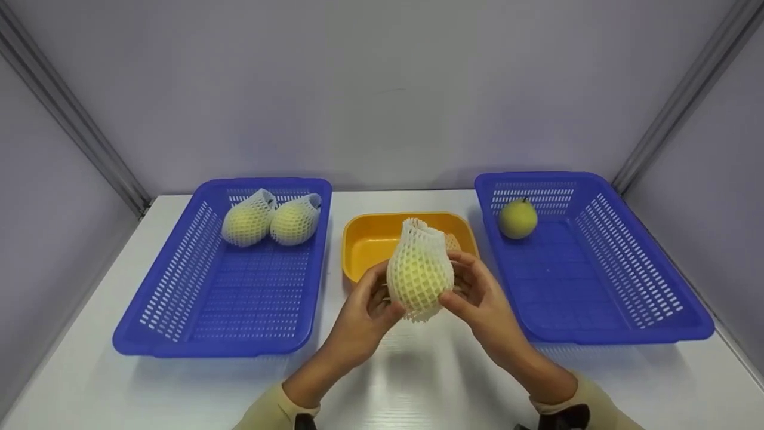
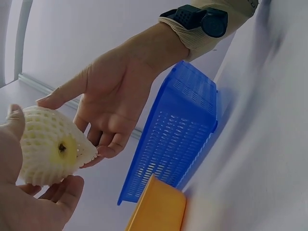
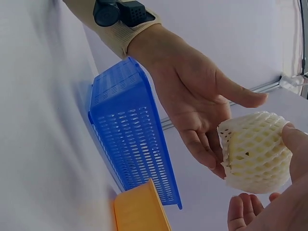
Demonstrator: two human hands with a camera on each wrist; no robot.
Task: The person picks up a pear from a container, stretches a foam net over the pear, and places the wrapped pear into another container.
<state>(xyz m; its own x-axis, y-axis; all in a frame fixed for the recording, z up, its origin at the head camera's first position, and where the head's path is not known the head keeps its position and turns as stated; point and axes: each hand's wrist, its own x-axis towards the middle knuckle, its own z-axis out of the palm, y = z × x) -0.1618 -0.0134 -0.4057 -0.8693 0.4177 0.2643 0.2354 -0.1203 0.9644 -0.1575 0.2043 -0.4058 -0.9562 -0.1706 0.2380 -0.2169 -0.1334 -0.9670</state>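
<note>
Both hands hold a yellow-green apple (image 1: 418,278) in a white foam net, raised in front of the orange tub. The net's gathered end points up and its lower edge hangs under the fruit. My left hand (image 1: 364,316) is at its left side, thumb low and fingers curled behind. On the other side my right hand (image 1: 486,310) has its thumb on the front of the net and its fingers round the back. In the left wrist view, the apple's dark blossom end shows through the net's opening. Fingertips behind the fruit are partly hidden.
The left blue basket (image 1: 161,280) contains two netted apples (image 1: 246,222). A bare apple (image 1: 518,218) sits at the back left of the right blue basket (image 1: 650,269). Between them, the orange tub (image 1: 364,239) has a loose foam net (image 1: 452,241) inside, partly hidden.
</note>
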